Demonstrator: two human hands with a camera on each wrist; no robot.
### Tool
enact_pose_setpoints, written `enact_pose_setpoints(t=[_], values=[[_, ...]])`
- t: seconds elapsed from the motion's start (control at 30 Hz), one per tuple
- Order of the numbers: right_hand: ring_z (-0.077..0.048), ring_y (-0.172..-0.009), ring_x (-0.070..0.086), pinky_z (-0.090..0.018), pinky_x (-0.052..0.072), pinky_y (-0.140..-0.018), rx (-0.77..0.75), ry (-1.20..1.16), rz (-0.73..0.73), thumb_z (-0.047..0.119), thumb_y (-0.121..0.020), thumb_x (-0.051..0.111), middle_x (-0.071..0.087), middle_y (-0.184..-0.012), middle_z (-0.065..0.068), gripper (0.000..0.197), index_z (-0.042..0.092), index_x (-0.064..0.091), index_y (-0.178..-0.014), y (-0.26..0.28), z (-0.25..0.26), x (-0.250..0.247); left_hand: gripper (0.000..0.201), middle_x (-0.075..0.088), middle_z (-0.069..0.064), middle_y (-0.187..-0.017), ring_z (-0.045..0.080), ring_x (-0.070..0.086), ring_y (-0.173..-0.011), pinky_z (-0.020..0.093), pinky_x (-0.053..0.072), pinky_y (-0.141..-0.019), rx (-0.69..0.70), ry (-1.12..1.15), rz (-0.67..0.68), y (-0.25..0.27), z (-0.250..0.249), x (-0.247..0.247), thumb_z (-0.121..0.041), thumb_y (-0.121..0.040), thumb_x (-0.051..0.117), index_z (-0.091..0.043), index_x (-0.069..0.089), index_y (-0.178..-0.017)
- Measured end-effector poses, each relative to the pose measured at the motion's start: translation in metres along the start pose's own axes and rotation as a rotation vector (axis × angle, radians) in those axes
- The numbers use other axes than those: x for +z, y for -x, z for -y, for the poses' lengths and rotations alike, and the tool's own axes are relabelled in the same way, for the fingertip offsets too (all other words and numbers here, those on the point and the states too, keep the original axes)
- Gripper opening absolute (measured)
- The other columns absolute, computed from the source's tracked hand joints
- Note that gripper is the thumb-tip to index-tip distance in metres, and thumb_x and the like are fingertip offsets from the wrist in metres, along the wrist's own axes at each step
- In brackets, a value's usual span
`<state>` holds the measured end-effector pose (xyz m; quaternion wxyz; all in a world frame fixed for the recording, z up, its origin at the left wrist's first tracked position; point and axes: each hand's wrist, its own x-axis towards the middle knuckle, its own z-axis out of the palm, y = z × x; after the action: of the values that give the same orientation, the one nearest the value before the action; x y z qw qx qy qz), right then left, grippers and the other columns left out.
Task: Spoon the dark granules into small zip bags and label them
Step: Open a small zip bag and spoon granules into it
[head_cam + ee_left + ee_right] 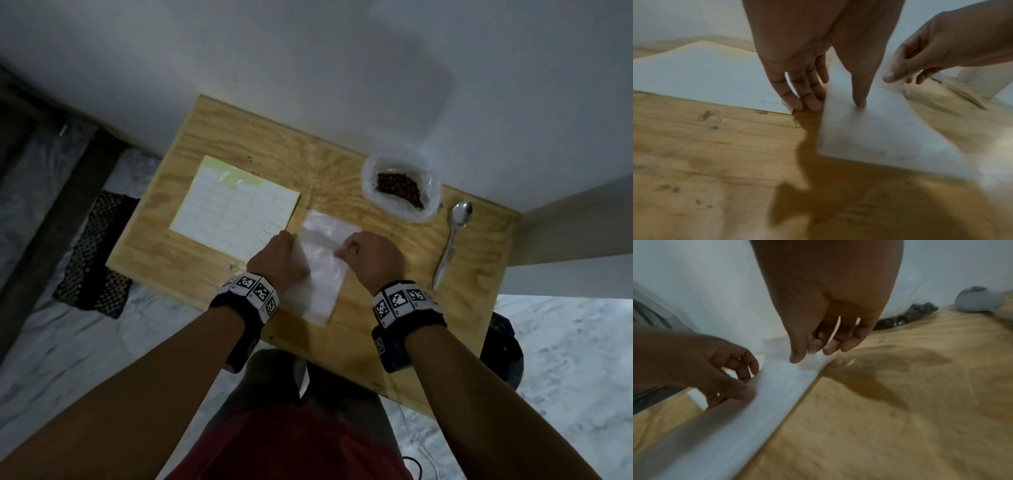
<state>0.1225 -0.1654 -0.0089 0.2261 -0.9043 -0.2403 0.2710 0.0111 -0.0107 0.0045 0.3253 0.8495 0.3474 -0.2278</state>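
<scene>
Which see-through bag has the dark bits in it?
The round open bag at the table's far side, beside the spoon, holds the granules. The flat zip bags under both hands look empty.

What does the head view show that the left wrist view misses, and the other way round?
Head view only: the spoon lying on the table, untouched, and the granules in their open bag. Left wrist view only: the left hand's thumb pressing on the zip bag, its fingers resting at the label sheet's corner. Both: the zip bag, the label sheet and the right hand pinching the bag's far edge.
</scene>
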Motion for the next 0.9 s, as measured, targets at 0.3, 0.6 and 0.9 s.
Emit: enact_pose_setpoints(t=[0.3, 0.6, 0.9], values=[[-0.007, -0.074, 0.065, -0.034, 0.055, -0.073, -0.096, -0.246, 0.025, 0.038, -0.092, 0.061, 0.07, -0.078, 0.01, 0.022, 0.023, 0.074, -0.084, 0.023, 0.031, -0.033, 0.018, 0.058, -0.003, -0.074, 0.018, 0.055, -0.07, 0.026, 0.042, -0.061, 0.231, 0.265, -0.108, 0.013, 0.028, -0.032, -0.028, -0.096, 0.057, -0.017, 0.057, -0.081], [-0.002, -0.063, 0.066, -0.012, 0.049, -0.064, -0.2, -0.395, -0.211, 0.029, -0.09, 0.066, 0.073, -0.079, 0.006, 0.018, 0.014, 0.075, -0.09, 0.071, 0.082, -0.076, 0.024, 0.053, 0.0, -0.103, 0.023, 0.056, -0.074, 0.032, 0.044, -0.072, 0.453, 0.334, -0.405, 0.071, 0.015, -0.092, -0.04, -0.096, 0.053, -0.019, 0.057, -0.107], [0.001, -0.074, 0.065, -0.012, 0.049, -0.071, -0.387, -0.402, -0.55, 0.028, -0.09, 0.066, 0.071, -0.077, 0.012, 0.016, 0.016, 0.074, -0.086, 0.115, 0.132, -0.091, 0.051, 0.067, 0.003, -0.08, 0.016, 0.057, -0.065, 0.034, 0.05, -0.074, 0.525, 0.555, -0.126, 0.129, -0.055, -0.135, -0.055, -0.096, 0.041, -0.012, 0.066, -0.087]])
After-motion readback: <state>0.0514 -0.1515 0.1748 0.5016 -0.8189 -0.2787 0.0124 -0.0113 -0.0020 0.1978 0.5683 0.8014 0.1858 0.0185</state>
